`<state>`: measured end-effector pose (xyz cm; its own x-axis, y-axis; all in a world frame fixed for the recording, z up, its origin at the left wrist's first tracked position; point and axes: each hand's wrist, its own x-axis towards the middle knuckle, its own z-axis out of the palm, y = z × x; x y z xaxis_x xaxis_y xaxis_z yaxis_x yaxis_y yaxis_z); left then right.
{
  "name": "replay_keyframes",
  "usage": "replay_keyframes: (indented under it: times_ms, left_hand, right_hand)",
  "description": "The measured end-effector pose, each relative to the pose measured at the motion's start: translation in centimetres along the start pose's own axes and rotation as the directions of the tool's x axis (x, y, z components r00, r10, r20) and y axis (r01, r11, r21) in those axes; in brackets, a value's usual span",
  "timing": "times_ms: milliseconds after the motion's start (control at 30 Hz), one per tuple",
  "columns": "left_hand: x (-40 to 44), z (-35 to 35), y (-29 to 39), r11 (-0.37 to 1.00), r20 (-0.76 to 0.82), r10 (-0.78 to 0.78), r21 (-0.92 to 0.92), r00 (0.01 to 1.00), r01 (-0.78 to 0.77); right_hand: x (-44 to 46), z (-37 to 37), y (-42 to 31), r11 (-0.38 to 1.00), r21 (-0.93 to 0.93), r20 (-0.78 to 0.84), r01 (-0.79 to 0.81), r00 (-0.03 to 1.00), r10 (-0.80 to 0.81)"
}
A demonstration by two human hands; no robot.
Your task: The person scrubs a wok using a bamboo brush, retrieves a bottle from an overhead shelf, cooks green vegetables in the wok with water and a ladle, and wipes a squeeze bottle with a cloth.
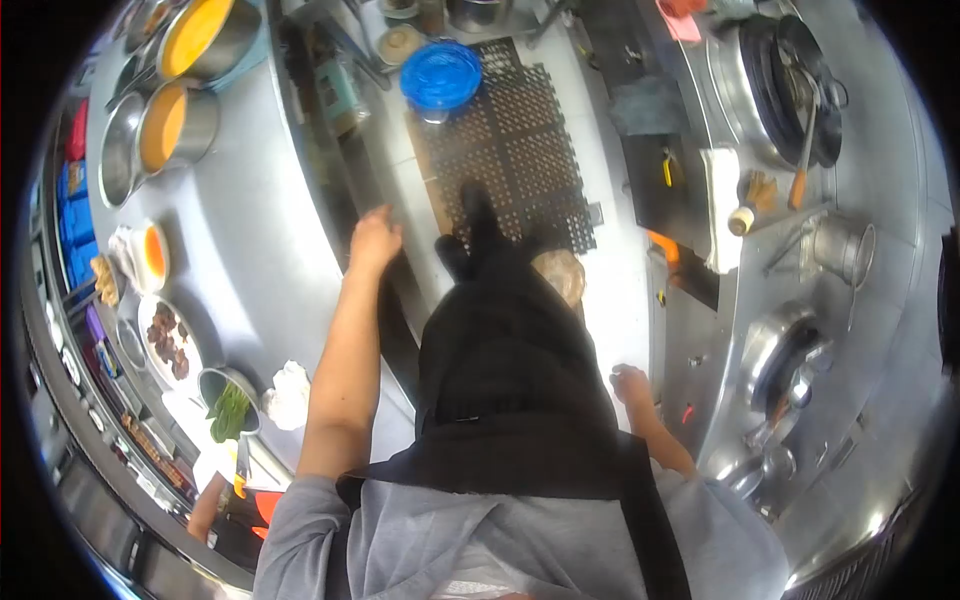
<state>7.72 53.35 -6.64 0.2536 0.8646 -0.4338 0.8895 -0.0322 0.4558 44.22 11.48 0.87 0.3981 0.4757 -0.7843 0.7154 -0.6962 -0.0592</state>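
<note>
My left hand [377, 240] hangs out in front beside the edge of the steel counter [250, 170], over the gap next to it. Its fingers are a little apart and nothing shows in them. My right hand [630, 383] is low at my right side, near the cooking-line cabinets, with its fingers curled in; I see no object in it. Nearest my left forearm on the counter are a crumpled white cloth [289, 394] and a metal pot of green vegetables [229, 404].
Pots of orange liquid [165, 127] and a plate of dark brown pieces [168, 340] stand on the left counter. Ahead lie a perforated floor mat [510, 150] and a blue-covered tub [440, 76]. Woks [790, 95] line the right; another person's arm [207, 510] shows lower left.
</note>
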Motion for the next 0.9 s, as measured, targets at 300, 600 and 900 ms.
replay_keyframes:
  times_ms: [300,600,900]
  left_hand:
    - [-6.4,-2.8,4.6,0.995,0.372,-0.093,-0.006,0.924,0.102]
    - [-21.5,-23.3,10.4,0.608,-0.552,0.093,-0.628,0.829,-0.486]
    - [-30.4,-20.3,19.3,0.789,-0.778,-0.389,-0.558,0.493,-0.257]
  right_hand:
    - [13.2,-5.9,-10.3,0.798,0.558,-0.066,0.227,0.971,-0.230]
    - [-4.9,-37.5,-42.2,-0.362,-0.220,-0.587,0.906,-0.419,-0.693]
    - [-20.0,-50.8,-54.6,-0.770,0.375,-0.457,-0.516,-0.826,0.331]
